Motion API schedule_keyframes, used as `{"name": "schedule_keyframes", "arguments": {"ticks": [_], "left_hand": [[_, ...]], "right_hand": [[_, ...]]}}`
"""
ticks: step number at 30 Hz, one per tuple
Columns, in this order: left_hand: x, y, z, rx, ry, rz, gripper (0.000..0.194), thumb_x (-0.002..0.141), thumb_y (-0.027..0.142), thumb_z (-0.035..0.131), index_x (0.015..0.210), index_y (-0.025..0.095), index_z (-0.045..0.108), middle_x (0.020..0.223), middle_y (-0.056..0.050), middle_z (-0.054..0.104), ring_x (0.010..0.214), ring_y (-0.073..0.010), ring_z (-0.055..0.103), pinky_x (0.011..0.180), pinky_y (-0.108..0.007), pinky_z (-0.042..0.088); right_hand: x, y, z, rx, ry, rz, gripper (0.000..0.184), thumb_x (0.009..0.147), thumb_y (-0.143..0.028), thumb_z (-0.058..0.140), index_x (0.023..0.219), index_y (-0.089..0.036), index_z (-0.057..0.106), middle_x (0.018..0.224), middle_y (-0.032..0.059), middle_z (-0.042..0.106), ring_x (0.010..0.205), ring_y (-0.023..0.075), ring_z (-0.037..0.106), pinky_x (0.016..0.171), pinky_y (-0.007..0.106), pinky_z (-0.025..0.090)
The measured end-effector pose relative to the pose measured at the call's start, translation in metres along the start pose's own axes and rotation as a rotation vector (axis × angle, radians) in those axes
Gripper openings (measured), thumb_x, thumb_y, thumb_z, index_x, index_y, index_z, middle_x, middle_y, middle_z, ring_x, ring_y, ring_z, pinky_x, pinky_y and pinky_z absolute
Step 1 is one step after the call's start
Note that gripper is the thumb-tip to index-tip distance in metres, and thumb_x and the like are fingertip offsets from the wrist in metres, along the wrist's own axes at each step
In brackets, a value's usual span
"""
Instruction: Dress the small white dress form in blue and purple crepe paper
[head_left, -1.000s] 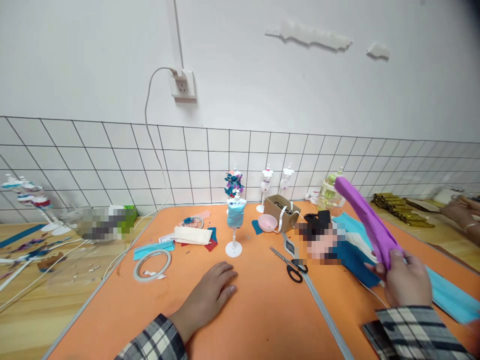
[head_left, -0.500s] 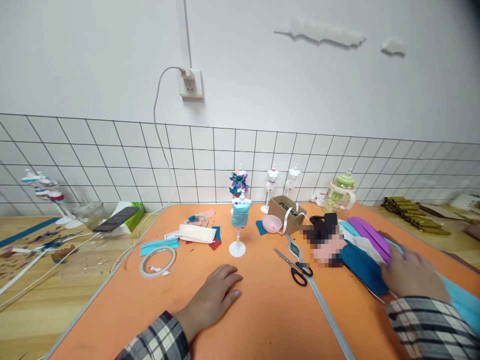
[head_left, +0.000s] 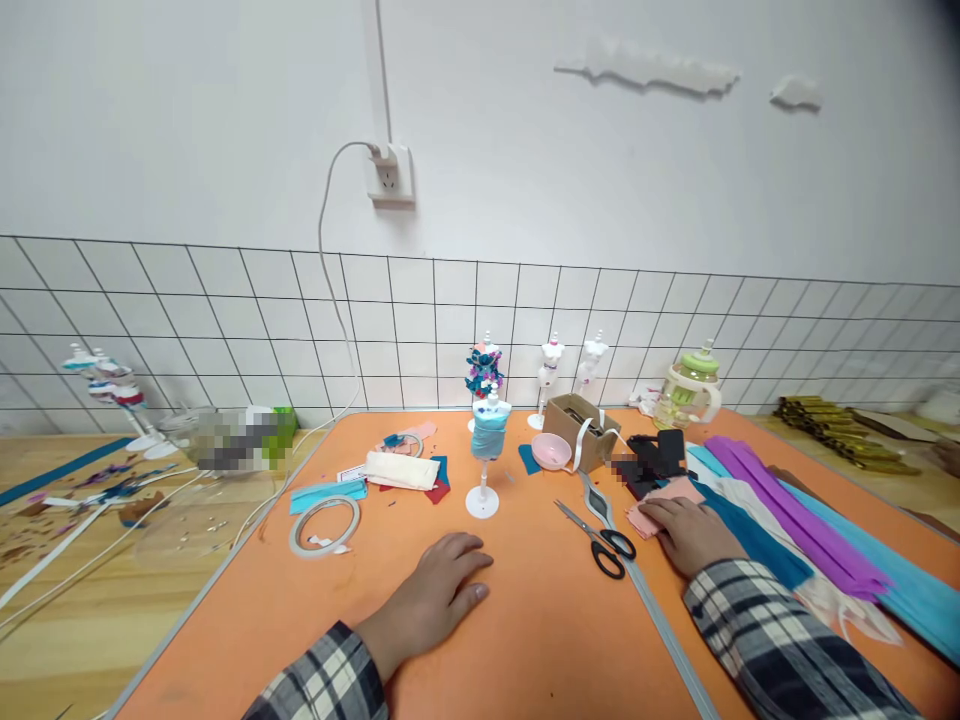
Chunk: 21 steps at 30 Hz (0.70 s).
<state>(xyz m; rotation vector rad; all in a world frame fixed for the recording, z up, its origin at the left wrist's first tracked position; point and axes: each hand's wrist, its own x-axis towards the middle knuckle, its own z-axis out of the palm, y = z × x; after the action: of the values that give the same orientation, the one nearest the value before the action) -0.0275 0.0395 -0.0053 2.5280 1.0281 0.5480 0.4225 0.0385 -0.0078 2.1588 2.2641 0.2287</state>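
"Pink cloth (head_left: 686, 487), under the fingers of the right hand (head_left: 694, 535). What's changed?"

"Right hand's off the purple strip (head_left: 799, 520); half a second ago it was there. Strip now lies flat, right of that hand. I'd read pink as the piece being handled, purple as let go."

"Hands?"

"Right: palm down, fingers curved over the cloth; pinching or just pressing, can't tell. Left hand (head_left: 427, 590): same spot on the bench (head_left: 525, 640), palm down, fingers loosely spread, holding nothing."

"Counts?"

"One pair of scissors (head_left: 596, 535), between the hands, nearer the right. One bowl (head_left: 551, 452), one box (head_left: 600, 448), one bottle (head_left: 686, 392), all beyond the right hand. Four dress forms ahead: one blue-wrapped form (head_left: 489, 437) beyond the left fingertips, one flowered form (head_left: 484, 370) behind it, two white forms (head_left: 551, 374) further right. Seemingly two wrapped forms (head_left: 112, 385) far left of the left hand; they overlap. One purple strip."
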Motion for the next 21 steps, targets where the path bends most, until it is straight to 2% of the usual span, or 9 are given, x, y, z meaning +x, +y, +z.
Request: {"name": "schedule_keyframes", "arguments": {"ticks": [5, 7, 10, 13, 15, 18, 21], "left_hand": [[0.0, 0.004, -0.004, 0.008, -0.004, 0.009, 0.033, 0.097, 0.038, 0.052, 0.126, 0.027, 0.063, 0.134, -0.011, 0.06, 0.126, -0.029, 0.054, 0.107, -0.048, 0.048], [0.001, 0.007, -0.006, 0.01, -0.01, 0.027, 0.032, 0.098, 0.038, 0.051, 0.124, 0.027, 0.064, 0.133, -0.011, 0.061, 0.128, -0.0293, 0.053, 0.109, -0.049, 0.046], [0.003, 0.011, -0.007, 0.009, -0.025, 0.07, 0.029, 0.099, 0.039, 0.049, 0.12, 0.028, 0.067, 0.129, -0.008, 0.064, 0.128, -0.0275, 0.054, 0.11, -0.046, 0.044], [0.003, 0.013, -0.006, 0.012, -0.031, 0.078, 0.03, 0.099, 0.038, 0.05, 0.123, 0.028, 0.065, 0.131, -0.008, 0.064, 0.125, -0.0268, 0.056, 0.107, -0.044, 0.048], [0.002, 0.013, -0.005, 0.017, -0.033, 0.069, 0.031, 0.099, 0.038, 0.05, 0.124, 0.028, 0.064, 0.134, -0.008, 0.062, 0.126, -0.0269, 0.056, 0.106, -0.044, 0.049], [0.001, 0.013, -0.003, 0.021, -0.041, 0.057, 0.031, 0.099, 0.038, 0.049, 0.124, 0.028, 0.063, 0.135, -0.008, 0.062, 0.128, -0.0266, 0.055, 0.106, -0.044, 0.048], [0.002, 0.014, -0.003, 0.02, -0.042, 0.048, 0.029, 0.099, 0.037, 0.049, 0.123, 0.028, 0.064, 0.134, -0.008, 0.062, 0.126, -0.026, 0.056, 0.106, -0.043, 0.048]], "right_hand": [[-0.008, -0.004, -0.008, 0.014, 0.058, -0.034, 0.043, 0.088, -0.013, 0.044, 0.12, -0.026, 0.07, 0.125, 0.0067, 0.071, 0.115, 0.0289, 0.064, 0.096, 0.045, 0.045], [-0.014, -0.015, -0.017, 0.025, 0.163, -0.057, 0.046, 0.086, -0.009, 0.044, 0.121, -0.025, 0.069, 0.123, 0.0072, 0.072, 0.116, 0.028, 0.063, 0.099, 0.043, 0.043], [-0.023, -0.033, -0.031, 0.037, 0.36, -0.12, 0.046, 0.09, -0.012, 0.041, 0.127, -0.023, 0.066, 0.125, 0.0073, 0.071, 0.115, 0.027, 0.063, 0.104, 0.042, 0.041], [-0.024, -0.035, -0.043, 0.027, 0.426, -0.095, 0.043, 0.093, -0.016, 0.04, 0.126, -0.023, 0.067, 0.12, 0.0067, 0.073, 0.111, 0.0272, 0.063, 0.104, 0.041, 0.04], [-0.023, -0.021, -0.05, -0.003, 0.444, 0.001, 0.041, 0.092, -0.019, 0.043, 0.125, -0.024, 0.067, 0.119, 0.007, 0.073, 0.112, 0.0292, 0.062, 0.101, 0.042, 0.04], [-0.023, 0.02, -0.06, -0.106, 0.523, 0.262, 0.041, 0.094, -0.022, 0.042, 0.13, -0.022, 0.063, 0.126, 0.0129, 0.068, 0.118, 0.0339, 0.058, 0.101, 0.046, 0.036], [-0.02, 0.069, -0.068, -0.13, 0.526, 0.528, 0.042, 0.099, -0.03, 0.035, 0.127, -0.015, 0.061, 0.101, 0.023, 0.071, 0.105, 0.0384, 0.062, 0.09, 0.05, 0.037]]}}
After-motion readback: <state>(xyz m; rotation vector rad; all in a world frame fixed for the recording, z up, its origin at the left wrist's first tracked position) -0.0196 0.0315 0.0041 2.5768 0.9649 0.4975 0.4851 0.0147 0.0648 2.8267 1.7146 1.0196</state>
